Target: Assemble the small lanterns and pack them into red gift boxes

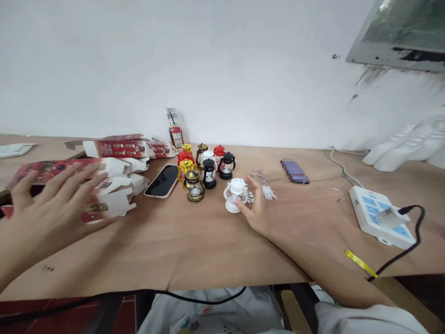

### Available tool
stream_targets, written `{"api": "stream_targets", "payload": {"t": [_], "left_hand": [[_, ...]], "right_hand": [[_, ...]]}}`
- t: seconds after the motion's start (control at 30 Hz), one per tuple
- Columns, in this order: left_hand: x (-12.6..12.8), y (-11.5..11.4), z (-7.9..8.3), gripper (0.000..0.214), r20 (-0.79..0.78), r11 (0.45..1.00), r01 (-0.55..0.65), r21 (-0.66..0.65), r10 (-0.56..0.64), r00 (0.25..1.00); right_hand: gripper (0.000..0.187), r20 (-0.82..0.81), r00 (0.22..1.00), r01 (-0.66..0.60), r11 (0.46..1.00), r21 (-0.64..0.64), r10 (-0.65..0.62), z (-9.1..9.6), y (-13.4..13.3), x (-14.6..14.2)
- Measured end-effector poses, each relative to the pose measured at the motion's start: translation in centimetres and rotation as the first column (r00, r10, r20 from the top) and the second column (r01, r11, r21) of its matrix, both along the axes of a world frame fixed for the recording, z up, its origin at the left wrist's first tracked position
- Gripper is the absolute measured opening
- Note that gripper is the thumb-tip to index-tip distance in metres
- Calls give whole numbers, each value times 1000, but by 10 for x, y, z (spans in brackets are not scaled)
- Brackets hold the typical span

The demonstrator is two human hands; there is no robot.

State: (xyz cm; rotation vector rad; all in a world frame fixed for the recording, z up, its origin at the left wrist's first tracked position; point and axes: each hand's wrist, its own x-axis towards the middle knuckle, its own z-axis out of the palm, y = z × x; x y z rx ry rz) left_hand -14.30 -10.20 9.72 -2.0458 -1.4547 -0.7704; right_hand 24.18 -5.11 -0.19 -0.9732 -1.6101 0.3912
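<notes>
On the left, my left hand [52, 211] is stretched out with fingers spread, over or against several red-and-white cardboard boxes [120, 197]; whether it touches them I cannot tell. My right hand [256, 208] has its thumb and fingers around the right side of a small white lantern [236, 191], which tilts slightly on or just above the table. Behind and left of it stand several mini lanterns in black [209, 174], gold, red, white and bronze [193, 186]. Close by my right fingers lie small silvery pieces [259, 176], white plastic bits [269, 192] and round button-like pieces [250, 197].
A phone [162, 182] lies between the boxes and lanterns, and another [295, 171] farther right. A small bottle [175, 132] leans by the wall. To the right are a power strip [363, 218] with cables, a yellow strip [360, 264] and white bags [406, 144].
</notes>
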Motion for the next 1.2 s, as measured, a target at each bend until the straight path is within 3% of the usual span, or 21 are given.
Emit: {"api": "stream_targets", "payload": {"t": [0.1, 0.23, 0.4, 0.5, 0.57, 0.67, 0.8, 0.9, 0.97, 1.07, 1.2], "left_hand": [[-26, 8, -10, 65, -124, 1000, 14, 13, -13, 992], [-40, 24, -25, 57, -223, 1000, -1, -7, -1, 975], [-31, 16, -23, 62, -215, 997, 55, 53, -42, 976], [-13, -5, -11, 71, -177, 987, 81, 140, -56, 983], [7, -19, -1, 77, -140, 978, 112, 174, -88, 986], [49, -32, 12, 65, -163, 937, 327, 124, -306, 938], [103, -19, 14, 69, -310, 841, 540, 37, -504, 806], [127, 2, 0, 61, -270, 788, 615, -28, -598, 754], [135, 15, -15, 54, -282, 747, 665, 19, -634, 720], [140, 27, -37, 51, -394, 670, 725, 159, -631, 669], [143, 26, -52, 46, -477, 650, 729, 215, -582, 659]], "right_hand": [[60, 8, 995, 99, 971, 216, -103, 2, -4, 1], [53, 53, 981, 146, 891, 431, -187, 6, -11, 1], [48, 105, 951, 165, 766, 622, -290, 3, -15, 1], [46, 170, 959, 51, 730, 682, -225, 4, -17, 0], [44, 253, 965, -125, 731, 671, -68, 5, -20, -2], [41, 374, 913, -365, 731, 576, 161, 5, -24, -9], [39, 468, 855, -435, 800, 414, 223, 3, -29, -17], [35, 463, 867, -365, 867, 339, 184, 7, -32, -16], [37, 407, 892, -328, 899, 290, 195, 13, -34, -14], [42, 327, 903, -354, 914, 200, 278, 21, -35, -10], [24, 285, 891, -394, 914, 99, 353, 24, -35, -11]]}}
